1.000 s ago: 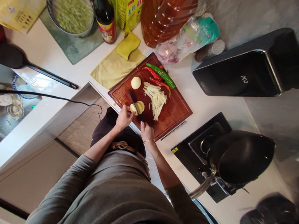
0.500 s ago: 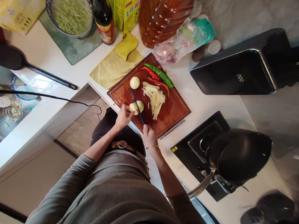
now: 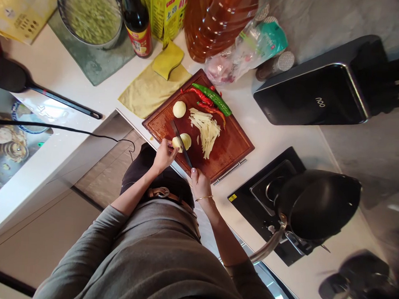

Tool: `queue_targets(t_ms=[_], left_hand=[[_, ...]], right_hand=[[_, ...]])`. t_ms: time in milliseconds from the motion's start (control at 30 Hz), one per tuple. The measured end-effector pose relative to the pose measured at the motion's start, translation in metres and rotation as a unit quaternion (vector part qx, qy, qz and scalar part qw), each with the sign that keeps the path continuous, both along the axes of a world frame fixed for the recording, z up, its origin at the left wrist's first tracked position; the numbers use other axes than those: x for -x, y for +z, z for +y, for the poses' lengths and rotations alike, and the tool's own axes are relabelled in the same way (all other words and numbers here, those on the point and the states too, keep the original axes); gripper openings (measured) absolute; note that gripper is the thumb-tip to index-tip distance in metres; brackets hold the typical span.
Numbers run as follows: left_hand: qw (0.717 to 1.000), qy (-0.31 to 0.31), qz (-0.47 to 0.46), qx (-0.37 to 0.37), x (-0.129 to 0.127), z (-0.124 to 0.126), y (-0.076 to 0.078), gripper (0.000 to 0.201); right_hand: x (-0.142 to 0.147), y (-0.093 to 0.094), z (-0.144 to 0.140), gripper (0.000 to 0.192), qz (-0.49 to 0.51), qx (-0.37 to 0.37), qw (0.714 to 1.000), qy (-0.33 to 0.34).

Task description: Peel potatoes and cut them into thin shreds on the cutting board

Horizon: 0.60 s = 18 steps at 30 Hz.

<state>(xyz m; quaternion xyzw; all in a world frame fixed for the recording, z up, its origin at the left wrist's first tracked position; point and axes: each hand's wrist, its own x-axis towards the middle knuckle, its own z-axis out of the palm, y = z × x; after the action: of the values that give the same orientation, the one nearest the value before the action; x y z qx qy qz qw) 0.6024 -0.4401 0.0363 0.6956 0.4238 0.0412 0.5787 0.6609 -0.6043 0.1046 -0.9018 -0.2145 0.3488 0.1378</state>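
A dark red cutting board (image 3: 233, 147) lies on the white counter. My left hand (image 3: 163, 154) grips a peeled potato piece (image 3: 182, 141) at the board's near edge. A knife (image 3: 182, 144) is held in my right hand (image 3: 200, 182), its blade resting across that potato. Beside it lies a pile of potato strips (image 3: 207, 129). Another peeled potato piece (image 3: 179, 109) sits toward the back of the board. Red and green chili peppers (image 3: 212, 99) lie along the far edge.
A black wok (image 3: 317, 211) sits on a stove at the right. A black appliance (image 3: 314, 100) stands behind it. An oil jug (image 3: 216, 19), sauce bottle (image 3: 136, 21), bowl of greens (image 3: 91, 12), yellow cloth (image 3: 149, 90) and black ladle (image 3: 37, 90) crowd the back and left.
The knife blade has come down across the potato under my left hand, and my right hand has shifted slightly back toward me. The view has moved a little.
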Motion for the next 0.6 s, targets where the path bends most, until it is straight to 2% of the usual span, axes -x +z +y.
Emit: queue_targets(t_ms=[400, 600], left_hand=[[1.0, -0.001, -0.015, -0.008, -0.001, 0.001, 0.0, 0.029], [1.0, -0.008, -0.006, -0.019, 0.0, 0.001, 0.0, 0.027]], right_hand=[[-0.005, -0.004, 0.009, 0.054, 0.02, 0.042, 0.999, 0.015], [-0.005, -0.021, 0.023, 0.052, 0.004, 0.06, 0.998, 0.028]])
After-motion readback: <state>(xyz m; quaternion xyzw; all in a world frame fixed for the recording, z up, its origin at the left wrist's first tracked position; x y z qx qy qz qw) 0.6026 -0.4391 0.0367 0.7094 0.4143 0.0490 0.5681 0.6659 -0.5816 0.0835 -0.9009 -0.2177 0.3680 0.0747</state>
